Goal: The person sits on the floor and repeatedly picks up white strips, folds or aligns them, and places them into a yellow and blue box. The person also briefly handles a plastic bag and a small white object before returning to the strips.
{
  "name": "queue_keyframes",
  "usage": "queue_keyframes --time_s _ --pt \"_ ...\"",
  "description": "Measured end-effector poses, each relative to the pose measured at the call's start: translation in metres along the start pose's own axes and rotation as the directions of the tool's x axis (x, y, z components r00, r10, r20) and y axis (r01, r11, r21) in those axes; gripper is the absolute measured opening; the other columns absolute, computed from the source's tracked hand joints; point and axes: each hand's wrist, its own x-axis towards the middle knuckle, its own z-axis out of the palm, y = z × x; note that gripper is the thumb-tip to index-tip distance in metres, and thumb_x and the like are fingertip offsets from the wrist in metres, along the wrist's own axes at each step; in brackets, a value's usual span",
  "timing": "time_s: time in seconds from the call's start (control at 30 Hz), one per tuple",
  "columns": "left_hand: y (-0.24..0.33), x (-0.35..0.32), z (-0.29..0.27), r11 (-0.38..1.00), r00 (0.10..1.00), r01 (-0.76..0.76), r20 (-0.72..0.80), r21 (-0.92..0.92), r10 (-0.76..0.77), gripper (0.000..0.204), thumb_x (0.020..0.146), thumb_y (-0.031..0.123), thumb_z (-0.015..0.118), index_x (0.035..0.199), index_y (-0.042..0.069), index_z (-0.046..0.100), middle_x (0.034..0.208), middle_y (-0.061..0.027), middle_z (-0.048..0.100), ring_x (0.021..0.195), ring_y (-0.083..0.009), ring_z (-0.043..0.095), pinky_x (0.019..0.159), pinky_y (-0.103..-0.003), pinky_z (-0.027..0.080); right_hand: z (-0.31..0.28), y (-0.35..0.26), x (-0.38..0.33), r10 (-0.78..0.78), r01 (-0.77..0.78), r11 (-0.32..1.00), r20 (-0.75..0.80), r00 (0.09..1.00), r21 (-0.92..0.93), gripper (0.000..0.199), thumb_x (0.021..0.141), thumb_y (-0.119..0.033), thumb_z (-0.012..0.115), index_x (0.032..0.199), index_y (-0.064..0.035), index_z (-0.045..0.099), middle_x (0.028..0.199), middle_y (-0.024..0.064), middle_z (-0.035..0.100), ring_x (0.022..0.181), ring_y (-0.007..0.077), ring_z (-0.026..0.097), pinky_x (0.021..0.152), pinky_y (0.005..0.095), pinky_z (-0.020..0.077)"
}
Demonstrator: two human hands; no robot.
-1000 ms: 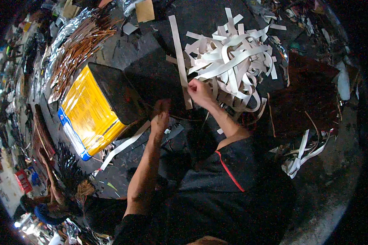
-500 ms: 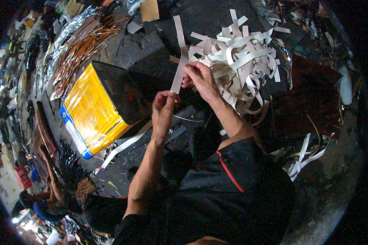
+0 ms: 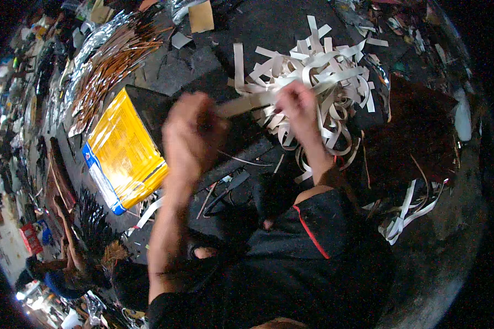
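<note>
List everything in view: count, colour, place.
strip: one, pale, held flat between both hands, centre.
strip pile: one heap, white, upper right of centre, behind the right hand.
loose strips: a few, white, right side on the dark ground.
tin: one, yellow with a blue edge, left of centre, on its side.
stick bundle: one, brown on silver foil, upper left.
card: one, tan, top centre.
black block: one, dark, under the hands.
left hand: blurred, gripping the strip's left end.
right hand: gripping the strip's right end at the pile.
</note>
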Motion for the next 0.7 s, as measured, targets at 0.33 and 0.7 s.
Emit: queue_keyframes --time_s 0.33,0.7 --pt "-0.143 -0.004 -0.291 0.424 0.85 0.472 -0.272 0.773 -0.451 0.028 0.087 0.031 0.059 0.087 0.004 0.054 0.07 -0.013 0.054 0.062 -0.0224 0.048 0.061 -0.037 0.043 -0.271 0.034 0.042 -0.267 -0.419 0.383 -0.533 0.803 -0.823 0.033 0.076 -0.033 0.068 0.088 -0.0034 0.063 0.082 0.016 0.067 0.077 0.0318 0.065 0.071 0.0397 0.05" --pt "-0.028 0.029 -0.214 0.842 0.967 0.186 0.056 0.507 -0.247 0.02 0.089 0.023 0.054 0.089 0.003 0.055 0.074 -0.0112 0.056 0.069 -0.0201 0.055 0.062 -0.036 0.045 -0.09 -0.089 0.068 -0.055 0.16 0.859 0.225 0.973 -0.486 0.05 0.092 -0.034 0.058 0.13 -0.0023 0.05 0.126 0.0143 0.055 0.108 0.021 0.057 0.096 0.0351 0.0428"
